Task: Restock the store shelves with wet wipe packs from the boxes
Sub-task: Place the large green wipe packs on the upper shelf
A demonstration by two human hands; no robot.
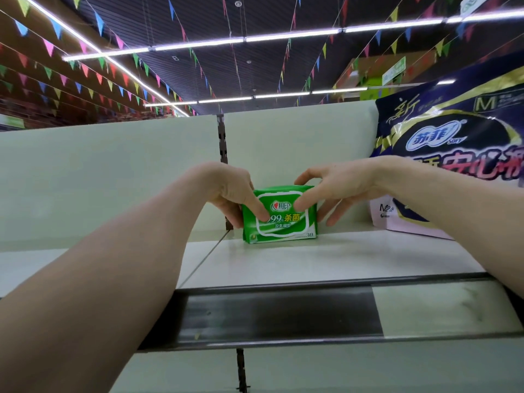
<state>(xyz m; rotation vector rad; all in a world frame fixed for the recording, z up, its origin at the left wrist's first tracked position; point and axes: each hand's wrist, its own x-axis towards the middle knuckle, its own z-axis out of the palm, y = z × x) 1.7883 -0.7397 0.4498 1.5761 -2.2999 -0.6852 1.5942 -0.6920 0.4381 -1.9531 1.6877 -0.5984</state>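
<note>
A green wet wipe pack point(283, 226) with a white label stands upright on the white top shelf point(326, 259), near the back panel. My left hand point(232, 194) holds its left side, thumb across the front face and fingers behind. My right hand point(331, 188) holds its right side, thumb on the front near the top, other fingers spread behind and beside the pack. Both hands reach up from below the shelf edge.
A large dark blue bag point(453, 143) of pads stands on the shelf just right of my right wrist, with a pale pink pack point(391, 219) below it. A black price rail point(283, 316) runs along the shelf's front edge. The shelf surface left of the pack is bare.
</note>
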